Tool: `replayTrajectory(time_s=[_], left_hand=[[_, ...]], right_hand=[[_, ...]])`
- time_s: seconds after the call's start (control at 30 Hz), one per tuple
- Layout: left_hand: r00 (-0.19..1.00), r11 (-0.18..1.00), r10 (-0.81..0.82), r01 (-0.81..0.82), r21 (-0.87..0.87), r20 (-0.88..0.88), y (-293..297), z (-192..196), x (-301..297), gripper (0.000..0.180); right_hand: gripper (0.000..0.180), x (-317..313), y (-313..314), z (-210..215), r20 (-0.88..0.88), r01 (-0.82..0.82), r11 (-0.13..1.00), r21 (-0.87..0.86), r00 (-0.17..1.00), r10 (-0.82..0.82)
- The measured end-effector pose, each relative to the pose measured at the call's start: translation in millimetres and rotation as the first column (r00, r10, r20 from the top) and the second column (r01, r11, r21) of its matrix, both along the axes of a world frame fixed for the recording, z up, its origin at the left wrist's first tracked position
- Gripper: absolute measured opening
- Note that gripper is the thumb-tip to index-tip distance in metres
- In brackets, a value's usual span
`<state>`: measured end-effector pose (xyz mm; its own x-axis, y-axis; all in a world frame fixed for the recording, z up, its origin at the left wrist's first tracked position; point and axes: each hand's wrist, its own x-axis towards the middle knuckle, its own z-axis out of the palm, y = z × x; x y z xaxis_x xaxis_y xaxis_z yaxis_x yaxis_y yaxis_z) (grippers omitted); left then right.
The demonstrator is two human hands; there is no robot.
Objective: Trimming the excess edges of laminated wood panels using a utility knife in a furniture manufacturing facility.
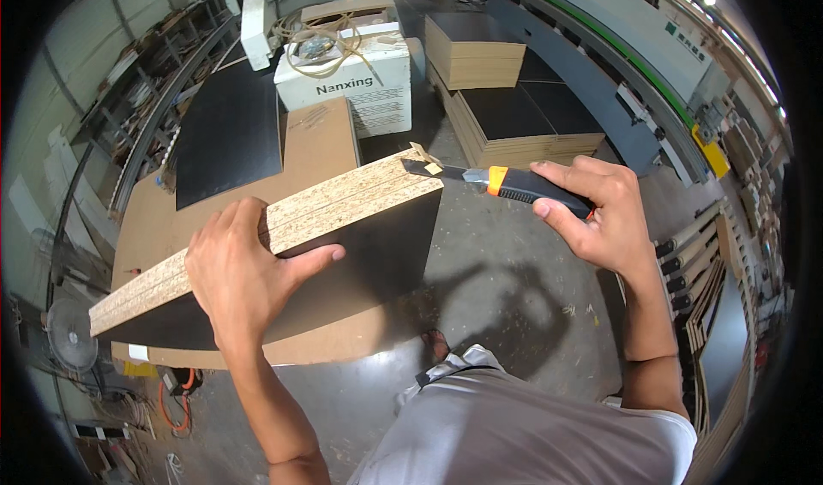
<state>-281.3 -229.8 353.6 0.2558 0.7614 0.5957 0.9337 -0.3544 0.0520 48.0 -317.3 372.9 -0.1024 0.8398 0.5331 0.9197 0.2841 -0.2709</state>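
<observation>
Several black-faced particleboard panels [356, 195] stand on edge, pressed together, their raw chip edges facing up. My left hand [236, 266] is closed over the top of them, with the thumb along the near black face. In my right hand [604, 206] is a black and orange utility knife [538, 190], its dark blade extended to the left. The blade lies across the panels' right-hand corner. By the blade sit small pale slivers [433, 169], perhaps cut edging or chips.
Beneath the panels is a brown work surface [154, 228], with another black panel [230, 129] lying farther back. Beyond stands a white carton [386, 99] topped with coiled cord. Stacked panels [514, 151] occupy the floor ahead; a board rack [716, 314] is at right, a fan [70, 335] at left.
</observation>
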Motion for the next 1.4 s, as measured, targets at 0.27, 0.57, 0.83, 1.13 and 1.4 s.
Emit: replayTrajectory(time_s=[0.27, 0.57, 0.83, 1.13, 1.4], left_hand=[[1.0, 0.999, 0.014, -0.014, -0.029, 0.012, -3, 0, -1, 0.076], [0.998, 0.992, 0.056, -0.056, -0.111, 0.004, -9, 7, 7, 0.075], [0.999, 0.996, 0.04, -0.038, -0.083, 0.028, -9, 4, 1, 0.074], [0.999, 0.998, 0.038, -0.037, -0.052, 0.021, -8, 5, 3, 0.073], [0.999, 0.999, 0.039, -0.039, -0.022, 0.0, -3, 2, 2, 0.077]], right_hand=[[0.037, -2, 34, -5, 0.127, 0.005, 0.997, 0.076, 0.992, -0.014], [0.039, 14, 96, -60, -0.412, -0.052, 0.998, 0.029, 0.909, 0.06], [0.03, -35, 102, -36, -0.913, -0.528, 0.829, -0.186, 0.404, 0.052], [0.027, -52, 118, -38, -0.994, -0.651, 0.759, -0.011, 0.087, 0.061], [0.026, -40, 106, -40, -0.99, -0.661, 0.75, -0.028, 0.125, 0.072]])
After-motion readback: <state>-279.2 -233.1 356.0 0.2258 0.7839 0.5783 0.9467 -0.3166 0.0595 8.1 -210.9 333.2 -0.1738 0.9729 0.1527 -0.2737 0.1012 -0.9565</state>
